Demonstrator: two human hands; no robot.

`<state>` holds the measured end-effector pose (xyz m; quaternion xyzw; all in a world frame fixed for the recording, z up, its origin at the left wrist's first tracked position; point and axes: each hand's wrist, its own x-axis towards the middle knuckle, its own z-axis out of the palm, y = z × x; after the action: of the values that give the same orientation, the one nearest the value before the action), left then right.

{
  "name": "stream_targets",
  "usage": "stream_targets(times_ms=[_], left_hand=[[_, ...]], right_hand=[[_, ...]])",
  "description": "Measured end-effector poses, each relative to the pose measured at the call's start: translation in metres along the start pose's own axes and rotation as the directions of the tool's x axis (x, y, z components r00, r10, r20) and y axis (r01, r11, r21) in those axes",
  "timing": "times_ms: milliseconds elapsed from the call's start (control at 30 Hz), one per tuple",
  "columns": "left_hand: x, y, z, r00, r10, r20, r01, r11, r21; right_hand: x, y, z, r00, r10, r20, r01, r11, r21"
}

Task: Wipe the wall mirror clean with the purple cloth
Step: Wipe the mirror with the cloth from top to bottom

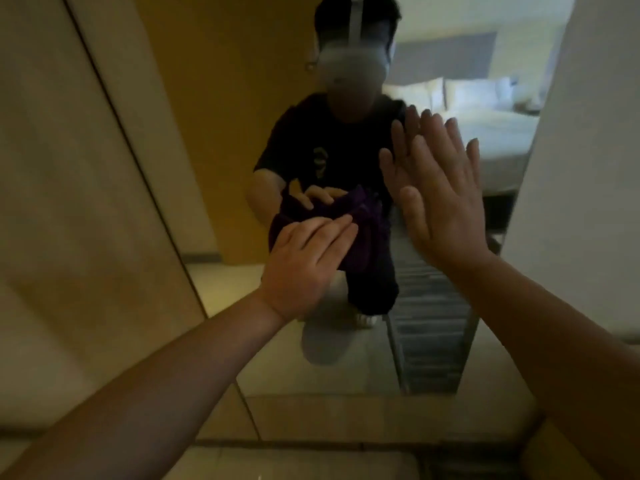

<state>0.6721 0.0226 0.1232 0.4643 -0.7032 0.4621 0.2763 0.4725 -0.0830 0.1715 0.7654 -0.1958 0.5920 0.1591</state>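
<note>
The wall mirror [221, 140] fills the middle of the view and runs down almost to the floor. My left hand [304, 265] presses the bunched purple cloth [360, 237] flat against the glass at mid height. My right hand [440, 192] is spread, fingers apart, with its palm against the mirror just right of the cloth. The glass reflects a crouching person in dark clothes and both hands.
A beige wall panel [69, 202] borders the mirror on the left and a pale wall [581, 168] on the right. A tiled floor [311, 459] lies below. A reflected bed [485, 112] appears in the mirror.
</note>
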Motion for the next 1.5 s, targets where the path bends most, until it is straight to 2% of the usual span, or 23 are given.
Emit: stream_targets(times_ms=[133, 267, 367, 500, 600, 667, 767, 900, 1000, 1100, 1167, 1267, 1400, 1500], left_hand=[[-0.061, -0.033, -0.02, 0.997, -0.045, 0.054, 0.043, 0.998, 0.043], [-0.116, -0.054, -0.027, 0.999, -0.05, 0.004, 0.049, 0.995, 0.092], [-0.152, -0.072, -0.022, 0.996, -0.088, -0.03, 0.091, 0.988, 0.127], [-0.15, -0.101, -0.013, 0.984, -0.095, -0.149, 0.116, 0.983, 0.143], [-0.125, -0.12, 0.002, 0.967, -0.046, -0.252, 0.097, 0.977, 0.192], [-0.119, -0.125, 0.012, 0.966, -0.001, -0.26, 0.066, 0.969, 0.239], [-0.129, -0.119, 0.023, 0.974, 0.037, -0.226, 0.03, 0.958, 0.286], [-0.182, -0.102, 0.041, 0.989, 0.07, -0.134, -0.036, 0.968, 0.247], [-0.267, -0.072, 0.067, 0.989, 0.126, 0.074, -0.137, 0.975, 0.173], [-0.36, -0.031, 0.094, 0.913, 0.208, 0.351, -0.267, 0.955, 0.13], [-0.397, -0.011, 0.109, 0.865, 0.19, 0.465, -0.269, 0.957, 0.109], [-0.402, -0.004, 0.11, 0.863, 0.149, 0.483, -0.212, 0.974, 0.079], [-0.376, -0.008, 0.083, 0.881, 0.127, 0.455, -0.101, 0.991, -0.083], [-0.34, -0.008, 0.069, 0.92, 0.026, 0.392, 0.043, 0.985, -0.166]], right_hand=[[-0.047, -0.04, 0.04, 0.975, -0.083, 0.206, 0.096, 0.994, -0.053], [-0.082, -0.074, 0.079, 0.954, -0.132, 0.271, 0.177, 0.973, -0.149], [-0.092, -0.094, 0.106, 0.945, -0.097, 0.312, 0.178, 0.954, -0.243], [-0.096, -0.099, 0.139, 0.961, -0.109, 0.255, 0.196, 0.917, -0.347], [-0.1, -0.092, 0.151, 0.969, -0.183, 0.164, 0.237, 0.868, -0.436], [-0.099, -0.091, 0.153, 0.97, -0.205, 0.129, 0.242, 0.849, -0.469], [-0.097, -0.092, 0.155, 0.973, -0.217, 0.077, 0.228, 0.855, -0.466], [-0.098, -0.09, 0.158, 0.972, -0.233, 0.014, 0.215, 0.867, -0.451], [-0.097, -0.089, 0.16, 0.966, -0.259, -0.007, 0.228, 0.864, -0.45], [-0.098, -0.085, 0.163, 0.966, -0.258, -0.032, 0.214, 0.859, -0.466], [-0.1, -0.084, 0.163, 0.964, -0.263, -0.04, 0.219, 0.871, -0.44], [-0.1, -0.085, 0.161, 0.97, -0.241, 0.005, 0.221, 0.881, -0.419], [-0.098, -0.09, 0.155, 0.98, -0.195, 0.042, 0.195, 0.892, -0.408], [-0.098, -0.094, 0.151, 0.983, -0.163, 0.086, 0.184, 0.903, -0.389]])
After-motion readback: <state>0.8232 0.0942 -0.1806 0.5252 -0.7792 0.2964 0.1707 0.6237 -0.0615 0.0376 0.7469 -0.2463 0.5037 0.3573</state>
